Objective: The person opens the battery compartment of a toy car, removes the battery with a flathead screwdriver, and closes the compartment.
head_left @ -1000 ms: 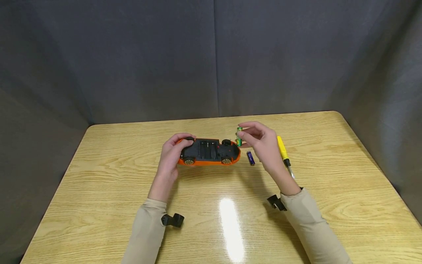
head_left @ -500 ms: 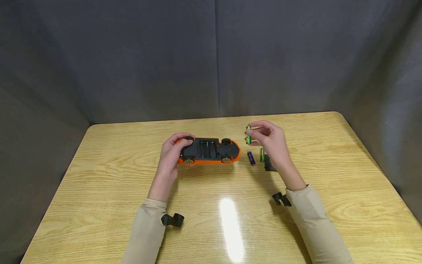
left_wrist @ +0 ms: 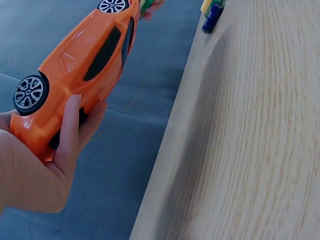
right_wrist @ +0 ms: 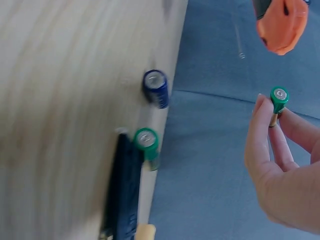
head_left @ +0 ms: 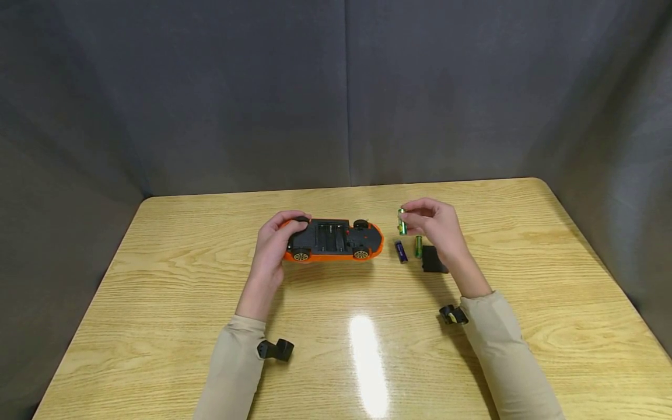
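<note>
My left hand (head_left: pixel 270 242) grips the rear end of an orange toy car (head_left: pixel 331 258), held above the table with its black underside toward me. An uncovered battery compartment (head_left: pixel 332 238) shows in the underside, its slots dark. In the left wrist view, fingers wrap the orange body (left_wrist: pixel 80 55) by a wheel. To the right of the car, my right hand (head_left: pixel 438 227) pinches a green battery (head_left: pixel 402 222) upright between thumb and fingertips. Its flat end (right_wrist: pixel 279 94) faces the right wrist camera. Below that hand lie a second green battery (head_left: pixel 418 247) and a dark blue one (head_left: pixel 401 252).
A flat black cover (head_left: pixel 433 260) lies beside the loose batteries, partly under the right hand in the head view. Part of something yellow (right_wrist: pixel 145 233) shows beside it in the right wrist view. Dark curtains (head_left: pixel 252 105) stand behind the wooden table (head_left: pixel 184 280).
My right hand has drawn away from the car's front to the right with the green battery, uncovering the other green battery and black cover. It now hides the yellow screwdriver. The left hand stays put.
</note>
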Motion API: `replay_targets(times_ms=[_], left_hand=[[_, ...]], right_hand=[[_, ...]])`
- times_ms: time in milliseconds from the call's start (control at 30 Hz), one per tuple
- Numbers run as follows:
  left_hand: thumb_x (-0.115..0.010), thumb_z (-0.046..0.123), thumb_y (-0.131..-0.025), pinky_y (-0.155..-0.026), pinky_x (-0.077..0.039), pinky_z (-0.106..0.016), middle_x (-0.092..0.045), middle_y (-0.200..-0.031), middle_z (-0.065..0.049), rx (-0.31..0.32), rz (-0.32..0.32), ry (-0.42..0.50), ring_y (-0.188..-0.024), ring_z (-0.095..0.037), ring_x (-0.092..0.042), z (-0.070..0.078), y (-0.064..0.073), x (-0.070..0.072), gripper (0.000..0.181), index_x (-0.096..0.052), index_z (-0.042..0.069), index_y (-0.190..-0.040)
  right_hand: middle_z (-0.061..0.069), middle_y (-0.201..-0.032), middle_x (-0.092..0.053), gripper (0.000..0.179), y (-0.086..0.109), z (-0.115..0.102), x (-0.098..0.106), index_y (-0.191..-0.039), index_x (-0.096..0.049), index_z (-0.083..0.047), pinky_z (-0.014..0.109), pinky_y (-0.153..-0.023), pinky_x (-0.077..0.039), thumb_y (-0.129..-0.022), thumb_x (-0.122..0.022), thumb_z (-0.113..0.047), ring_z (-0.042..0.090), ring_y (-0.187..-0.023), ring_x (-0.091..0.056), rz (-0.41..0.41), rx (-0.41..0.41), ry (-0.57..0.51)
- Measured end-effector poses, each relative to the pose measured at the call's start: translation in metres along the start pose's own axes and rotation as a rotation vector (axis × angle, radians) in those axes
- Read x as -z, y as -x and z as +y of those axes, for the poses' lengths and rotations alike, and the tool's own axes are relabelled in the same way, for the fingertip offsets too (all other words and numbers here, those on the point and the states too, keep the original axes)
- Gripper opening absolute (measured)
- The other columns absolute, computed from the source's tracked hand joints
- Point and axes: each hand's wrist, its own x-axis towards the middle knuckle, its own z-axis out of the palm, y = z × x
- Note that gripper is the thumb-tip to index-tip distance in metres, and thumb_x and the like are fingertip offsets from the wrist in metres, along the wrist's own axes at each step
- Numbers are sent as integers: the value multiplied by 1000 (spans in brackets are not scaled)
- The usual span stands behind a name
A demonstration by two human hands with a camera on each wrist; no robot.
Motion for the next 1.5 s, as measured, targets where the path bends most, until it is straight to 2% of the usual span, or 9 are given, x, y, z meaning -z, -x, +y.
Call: replay_targets(times_ms=[267, 467, 833, 1000, 1233, 1500], left_hand=[[-67, 6, -93, -82, -56, -29, -69, -120, -6, 1, -4, 0, -109, -23, -60, 1, 0, 0, 20, -72, 7, -113], [-67, 5, -92, -85, -54, -29, -69, -117, -4, -2, 0, 3, -110, -22, -59, 0, -1, 1, 19, -73, 7, -111], [-66, 5, -93, -87, -53, -28, -67, -120, -5, -2, -5, -2, -110, -21, -59, 0, -1, 1, 21, -72, 6, -113], [-66, 4, -93, -87, -53, -28, -68, -119, -5, -7, -9, 7, -110, -21, -60, -1, -1, 1, 21, -72, 5, -113], [-67, 4, -93, -84, -54, -28, -68, -117, -5, -1, -7, 18, -110, -21, -60, -1, 0, 1, 20, -73, 8, -111], [-68, 4, -92, -85, -54, -29, -68, -116, -4, 1, -4, 21, -111, -21, -60, -1, 0, 0, 16, -73, 12, -105]], right_hand=[[-4, -86, -69, 31, -3, 17, 14, -122, -63, 15, 32, -75, -63, -99, -67, -6, 8, -72, -69, -26, -49, 59], [-3, -85, -70, 32, -4, 19, 18, -120, -61, 17, 28, -71, -62, -98, -69, -4, 8, -71, -70, -48, -83, 44], [0, -84, -69, 29, -8, 27, 27, -118, -60, 19, 30, -69, -63, -96, -66, 1, 10, -70, -68, -140, -139, 128], [5, -92, -70, 29, -10, 31, 29, -120, -59, 20, 33, -73, -63, -97, -63, 3, 10, -74, -68, -177, -143, 176], [21, -108, -68, 27, -9, 33, 30, -120, -60, 18, 35, -74, -63, -98, -63, 1, 11, -78, -68, -205, -133, 237], [24, -112, -67, 27, -8, 28, 33, -121, -61, 16, 36, -76, -63, -99, -63, 1, 13, -80, -68, -224, -143, 300]])
